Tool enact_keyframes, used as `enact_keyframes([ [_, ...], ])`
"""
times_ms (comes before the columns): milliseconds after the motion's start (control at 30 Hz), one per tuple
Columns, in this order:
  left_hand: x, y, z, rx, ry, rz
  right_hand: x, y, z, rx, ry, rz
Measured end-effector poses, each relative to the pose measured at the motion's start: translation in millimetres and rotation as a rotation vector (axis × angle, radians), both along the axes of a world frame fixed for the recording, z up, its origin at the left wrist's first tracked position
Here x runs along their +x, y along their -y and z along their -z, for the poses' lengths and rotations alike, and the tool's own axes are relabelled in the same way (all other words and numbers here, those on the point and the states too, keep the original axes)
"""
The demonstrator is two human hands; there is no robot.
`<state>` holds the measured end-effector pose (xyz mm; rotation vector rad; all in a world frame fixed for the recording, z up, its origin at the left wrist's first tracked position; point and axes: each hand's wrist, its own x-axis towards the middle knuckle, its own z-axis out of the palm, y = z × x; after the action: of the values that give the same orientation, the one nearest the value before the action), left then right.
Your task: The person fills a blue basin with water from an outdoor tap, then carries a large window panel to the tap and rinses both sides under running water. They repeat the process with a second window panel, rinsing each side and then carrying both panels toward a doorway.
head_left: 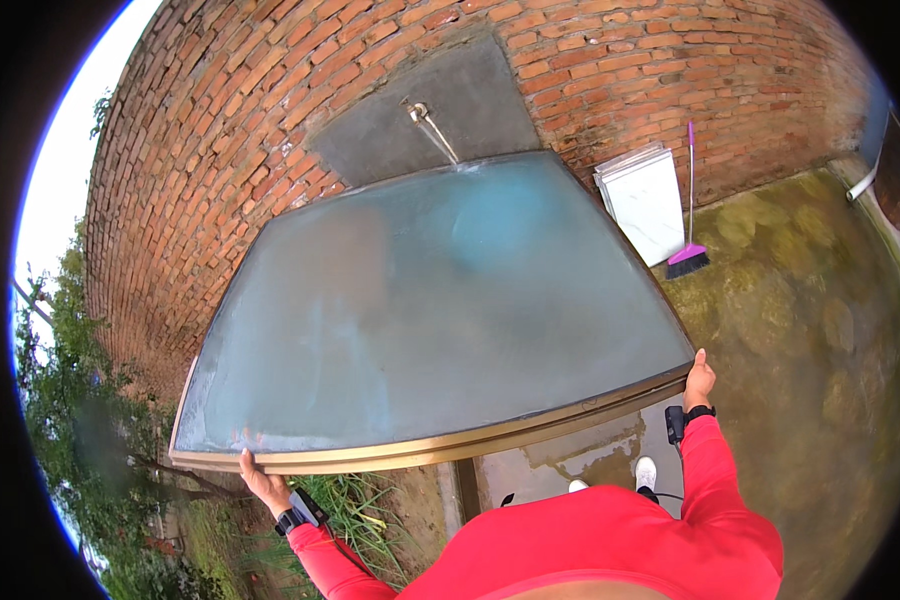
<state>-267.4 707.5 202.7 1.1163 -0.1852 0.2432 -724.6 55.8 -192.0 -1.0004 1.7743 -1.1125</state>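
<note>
A large framed glass panel (420, 337), cloudy and translucent, slants away in front of me. My left hand (265, 480) grips the near left part of its gold-coloured metal frame (420, 452), thumb on top. At the near right corner, my right hand (699, 381) holds the same frame with the thumb up. Beyond the far edge, a wall tap (418, 112) lets out a thin stream of water (442, 141) that reaches the panel's far edge. A blurred blue shape (502, 217) shows through or on the glass. Whatever supports the panel underneath is hidden.
A brick wall (607, 67) with a grey cement patch (472, 90) rises behind. White tiles or slabs (641, 199) and a purple broom (688, 255) lean there. Wet, greenish ground (787, 360) lies right, wet paving (555, 465) by my shoes, green plants (352, 510) left.
</note>
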Motion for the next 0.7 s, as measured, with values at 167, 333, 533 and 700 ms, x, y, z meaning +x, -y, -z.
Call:
enact_keyframes([
  [167, 3, -22, -2, -0.079, -0.084, 0.043, 2, -12, 4, 0.025, -0.015, -0.01],
  [333, 2, -36, -7, -0.04, -0.059, -0.023, 17, -19, 8, -0.01, 0.023, -0.001],
  [533, 5, -62, -12, -0.02, -0.019, -0.032, 31, -36, 3, -0.038, 0.099, 0.006],
  [700, 0, -79, -23, -0.041, -0.018, 0.099, 46, -49, -19, -0.053, 0.21, 0.01],
])
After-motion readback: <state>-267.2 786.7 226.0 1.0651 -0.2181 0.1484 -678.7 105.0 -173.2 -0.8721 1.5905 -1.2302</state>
